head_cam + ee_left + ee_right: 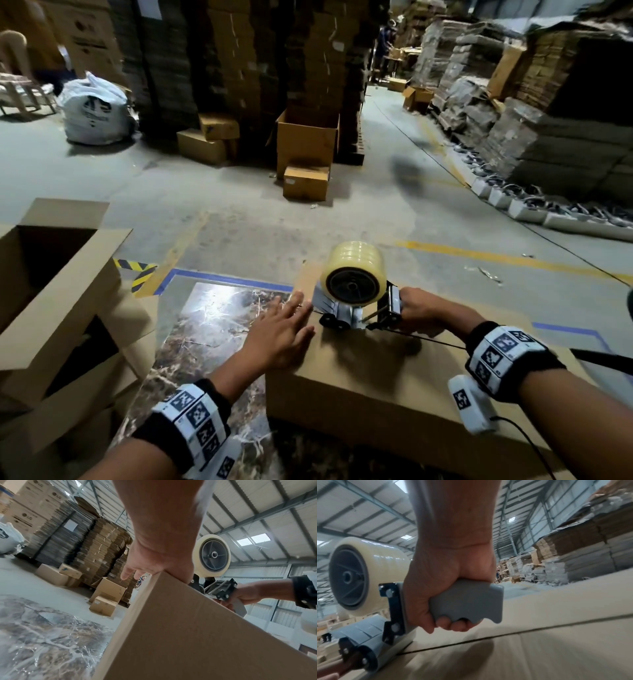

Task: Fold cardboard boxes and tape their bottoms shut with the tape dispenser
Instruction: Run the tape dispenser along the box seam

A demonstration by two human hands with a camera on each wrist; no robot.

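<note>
Head view. Item: one cardboard box (394, 387), turned bottom up on a marble-patterned counter (212, 329), its two bottom flaps meeting in a dark seam that runs left to right across the top face. Item: tape dispenser (356, 298), carrying a full roll of clear tape (354, 270), its roller end set down on the box near the far left end of the seam. Right hand (423, 313): closed round the dispenser's handle. Left hand (284, 329): fingers straight, lying flat on the box's left edge, just beside the dispenser's nose. Also present: an open box (58, 284) to the left, loose boxes on the concrete floor (239, 212), tall stacks of flat cardboard (219, 58) behind.

Left wrist view. The left hand (159, 555) presses on the upper corner of the box (188, 635); the fingers hold nothing. The dispenser (212, 555) stands close behind it, the right hand (247, 595) on its handle.

Right wrist view. The right hand (452, 588) is clamped on the grey handle (471, 601). The roller (366, 658) rests on the seam (471, 641). No tape can be made out on the seam nearer the camera; it looks bare.

Step in hand, by judgement: the start of the taping stroke on this box's bottom. The next move calls for a steady pull of the dispenser along the seam toward the right, roller kept pressed down and centred on the gap, while the left hand holds the box from sliding.
</note>
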